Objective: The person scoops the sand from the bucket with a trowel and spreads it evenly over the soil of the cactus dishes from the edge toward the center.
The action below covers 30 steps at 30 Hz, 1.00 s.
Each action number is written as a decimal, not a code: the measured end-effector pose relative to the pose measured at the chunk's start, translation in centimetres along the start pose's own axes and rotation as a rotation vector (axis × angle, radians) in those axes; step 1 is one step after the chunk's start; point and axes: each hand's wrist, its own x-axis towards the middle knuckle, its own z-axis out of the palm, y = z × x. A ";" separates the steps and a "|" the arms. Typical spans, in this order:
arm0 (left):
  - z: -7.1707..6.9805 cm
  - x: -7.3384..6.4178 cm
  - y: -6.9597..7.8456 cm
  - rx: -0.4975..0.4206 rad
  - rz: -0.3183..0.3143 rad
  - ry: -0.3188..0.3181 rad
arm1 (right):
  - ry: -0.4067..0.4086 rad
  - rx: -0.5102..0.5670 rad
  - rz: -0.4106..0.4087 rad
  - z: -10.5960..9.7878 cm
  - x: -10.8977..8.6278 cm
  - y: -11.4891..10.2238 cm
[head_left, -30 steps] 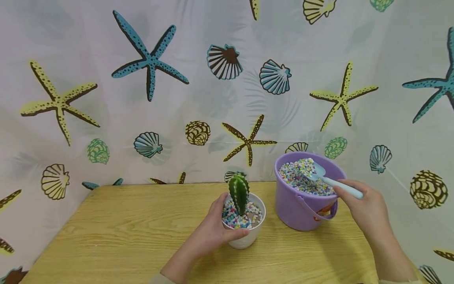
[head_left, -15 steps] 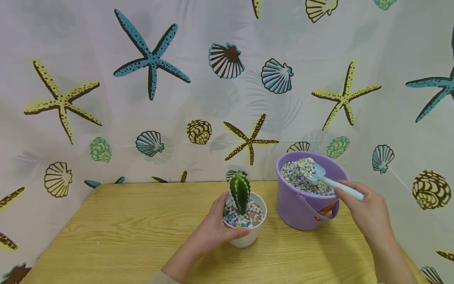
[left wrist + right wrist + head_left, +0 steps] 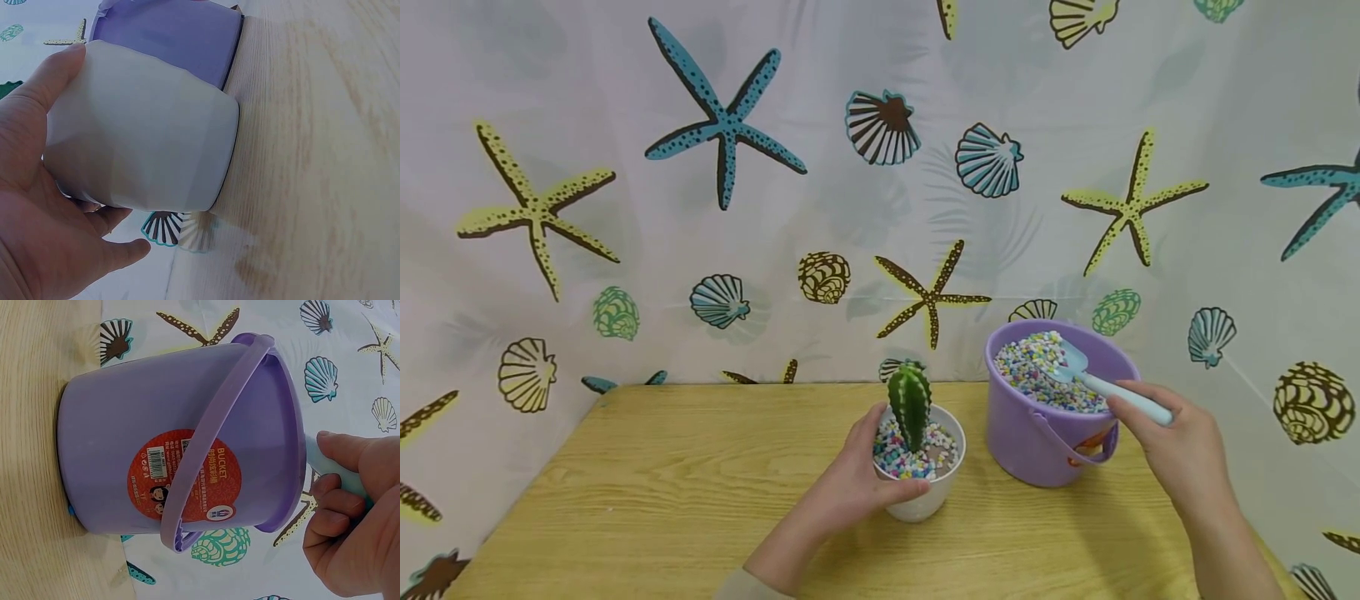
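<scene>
In the head view a small green cactus [image 3: 910,410] stands in a white flower pot [image 3: 917,505], rooted among colourful pebbles [image 3: 895,450]. My left hand [image 3: 859,482] grips the pot from its left side, thumb across the front near the rim; the left wrist view shows the pot's wall [image 3: 144,131] against my fingers. To the right, my right hand [image 3: 1180,442] holds the handle of a light blue toy shovel [image 3: 1123,397]. Its blade, heaped with pebbles, lies over the pebbles in a purple bucket [image 3: 1030,442]. In the right wrist view the bucket hides the shovel's blade.
The bucket's handle [image 3: 209,444] hangs down its side, across a red label [image 3: 156,487]. Pot and bucket stand close together on a wooden table [image 3: 685,483]. A curtain [image 3: 820,192] printed with starfish and shells hangs behind the table's back edge.
Everything in the head view has drifted slightly to the right together. Both hands keep their holds on the flower pot and the toy shovel, which stay almost where they were.
</scene>
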 end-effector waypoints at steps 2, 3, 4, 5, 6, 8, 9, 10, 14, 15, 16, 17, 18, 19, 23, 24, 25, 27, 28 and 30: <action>0.0 0.0 0.0 -0.002 0.000 0.002 | 0.004 -0.003 -0.006 0.0 0.0 -0.1; 0.0 0.1 0.0 -0.004 0.001 0.003 | 0.007 -0.006 -0.010 0.0 -0.1 -0.2; 0.0 0.1 -0.1 -0.005 0.003 0.004 | 0.009 -0.008 -0.013 0.0 -0.1 -0.2; 0.0 0.1 -0.1 -0.003 0.001 0.005 | 0.011 -0.009 -0.015 0.0 -0.1 -0.3; 0.0 0.1 -0.1 -0.004 0.001 0.006 | 0.012 -0.009 -0.017 -0.1 -0.1 -0.4; 0.0 0.2 -0.1 -0.001 -0.002 0.006 | 0.012 -0.010 -0.020 -0.1 -0.2 -0.5; 0.0 0.2 -0.1 -0.001 -0.001 0.007 | 0.010 -0.009 -0.020 -0.1 -0.3 -0.6; 0.0 0.2 -0.1 -0.001 0.000 0.007 | 0.008 -0.006 -0.019 -0.1 -0.3 -0.7; 0.0 0.2 -0.1 -0.001 0.000 0.007 | 0.000 -0.004 -0.023 -0.2 -0.5 -1.0; 0.0 0.2 -0.1 -0.001 -0.002 0.008 | -0.002 -0.002 -0.024 -0.2 -0.5 -1.0; 0.1 0.2 -0.1 -0.001 -0.004 0.008 | -0.004 -0.001 -0.027 -0.2 -0.6 -1.1; 0.1 0.2 0.0 0.002 -0.004 0.008 | -0.006 -0.002 -0.028 -0.2 -0.7 -1.2; 0.1 0.2 0.0 0.004 -0.008 0.008 | -0.009 0.000 -0.028 -0.2 -0.7 -1.3; 0.1 0.3 0.0 0.004 -0.010 0.008 | -0.011 0.005 -0.028 -0.2 -0.8 -1.3; 0.1 0.3 0.0 0.005 -0.014 0.008 | -0.023 0.017 -0.025 -0.2 -1.0 -1.6; 0.1 0.4 0.0 0.003 -0.018 0.007 | -0.026 0.021 -0.023 -0.2 -1.1 -1.7; 0.1 0.4 0.0 0.002 -0.018 0.006 | -0.027 0.023 -0.022 -0.2 -1.1 -1.8; 0.1 0.3 0.0 -0.001 -0.017 0.004 | -0.030 0.027 -0.023 -0.1 -1.2 -1.9; 0.1 0.3 0.1 -0.002 -0.018 0.003 | -0.032 0.027 -0.024 -0.1 -1.3 -2.0; 0.1 0.3 0.1 -0.003 -0.017 0.003 | -0.035 0.029 -0.025 -0.1 -1.4 -2.1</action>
